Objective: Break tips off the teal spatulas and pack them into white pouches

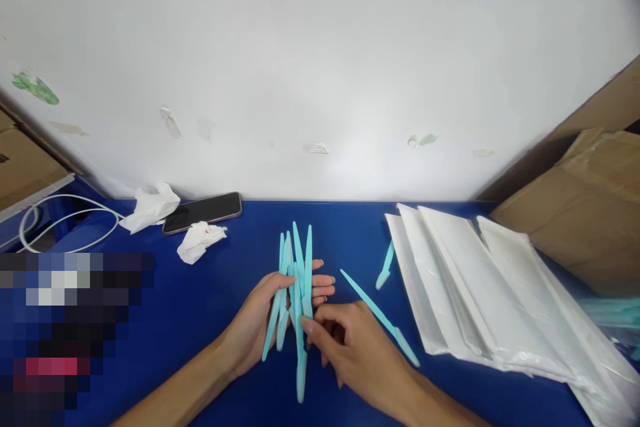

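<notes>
Sticks [299, 300], all pale blue-green, sit in a loose bunch in the left hand [253, 320]. Its thumb is clamped over them, and its fingers reach out behind them to the right. The right hand [363, 343] is just beside it, thumb and finger pinched on the bunch — I cannot tell if they grip one stick or two. One stick pokes out nearer than the rest. The bunch is over the middle of the blue table [190, 313].

A loose stick [377, 312] lies on a slant by the right hand. A short bit of another stick [385, 270] shows farther off, by the white packs [465, 287] on the right. On the far left, a phone [203, 212] lies flat — two crumpled tissues [201, 241] are next to it.
</notes>
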The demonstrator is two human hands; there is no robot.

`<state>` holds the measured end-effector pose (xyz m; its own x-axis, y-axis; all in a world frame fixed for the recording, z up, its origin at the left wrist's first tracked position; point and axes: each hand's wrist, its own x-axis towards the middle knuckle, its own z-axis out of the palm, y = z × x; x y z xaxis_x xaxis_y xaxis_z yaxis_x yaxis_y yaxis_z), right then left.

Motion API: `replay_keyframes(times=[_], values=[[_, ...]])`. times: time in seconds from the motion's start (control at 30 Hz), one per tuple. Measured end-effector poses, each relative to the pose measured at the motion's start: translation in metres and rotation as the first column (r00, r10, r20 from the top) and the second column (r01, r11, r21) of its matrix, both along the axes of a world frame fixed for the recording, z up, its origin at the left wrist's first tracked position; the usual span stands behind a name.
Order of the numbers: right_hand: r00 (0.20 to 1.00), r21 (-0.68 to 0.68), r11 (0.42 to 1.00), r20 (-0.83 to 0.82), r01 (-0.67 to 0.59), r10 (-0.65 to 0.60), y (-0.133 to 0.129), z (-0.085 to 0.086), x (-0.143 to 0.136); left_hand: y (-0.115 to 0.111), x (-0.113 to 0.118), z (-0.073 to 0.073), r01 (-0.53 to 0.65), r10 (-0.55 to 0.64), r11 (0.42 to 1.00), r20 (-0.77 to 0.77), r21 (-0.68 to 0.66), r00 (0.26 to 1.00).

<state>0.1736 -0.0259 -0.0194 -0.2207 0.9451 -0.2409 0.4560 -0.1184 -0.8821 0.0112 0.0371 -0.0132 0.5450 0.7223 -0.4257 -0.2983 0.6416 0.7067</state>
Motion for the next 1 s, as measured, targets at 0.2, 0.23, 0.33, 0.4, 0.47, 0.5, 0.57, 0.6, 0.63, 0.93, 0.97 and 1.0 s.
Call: replay_keyframes(times=[0.2,0.23,0.33,0.4,0.47,0.5,0.57,0.6,0.63,0.93,0.97,1.0], values=[[0.988,0.123,0.992,0.152,-0.037,0.019,-0.001,-0.003,-0.003,-0.001,0.0,-0.002,0.013,-0.013,0.999,-0.017,0.052,1.0],[0.978,0.166,0.984,0.209,-0.062,0.027,-0.002,-0.002,-0.002,-0.002,0.0,-0.003,0.008,-0.007,0.998,-0.023,0.059,1.0],[0.898,0.352,0.924,0.439,-0.149,-0.022,-0.007,0.004,0.004,-0.003,-0.001,-0.006,-0.014,0.018,0.998,-0.059,0.06,0.998],[0.805,0.466,0.869,0.573,-0.166,-0.154,-0.012,0.01,0.013,-0.003,-0.002,-0.007,-0.013,0.018,0.998,-0.086,0.058,0.996],[0.667,0.514,0.845,0.682,-0.146,-0.3,-0.019,0.015,0.023,-0.002,-0.002,-0.007,0.001,0.006,0.998,-0.1,0.065,0.995],[0.581,0.503,0.854,0.738,-0.132,-0.344,-0.023,0.017,0.027,-0.002,-0.002,-0.007,0.01,-0.003,0.998,-0.099,0.066,0.995],[0.4,0.404,0.909,0.854,-0.105,-0.334,-0.028,0.02,0.032,-0.002,-0.002,-0.007,0.019,-0.013,0.997,-0.091,0.069,0.996],[0.321,0.327,0.941,0.904,-0.093,-0.282,-0.029,0.021,0.033,-0.001,-0.002,-0.007,0.022,-0.016,0.997,-0.085,0.073,0.996],[0.262,0.245,0.966,0.941,-0.087,-0.215,-0.029,0.023,0.032,-0.001,-0.003,-0.006,0.023,-0.016,0.997,-0.079,0.077,0.997],[0.495,0.077,0.99,0.869,-0.122,-0.007,-0.015,0.041,0.027,-0.002,-0.001,-0.007,-0.017,0.02,0.998,-0.044,0.063,0.999],[0.607,0.121,0.988,0.793,-0.097,-0.038,-0.013,0.041,0.029,-0.003,-0.001,-0.008,-0.025,0.027,0.998,-0.027,0.063,0.999],[0.715,0.165,0.985,0.695,-0.059,-0.074,-0.011,0.041,0.03,-0.003,0.0,-0.008,-0.033,0.034,0.997,-0.009,0.064,0.999]])
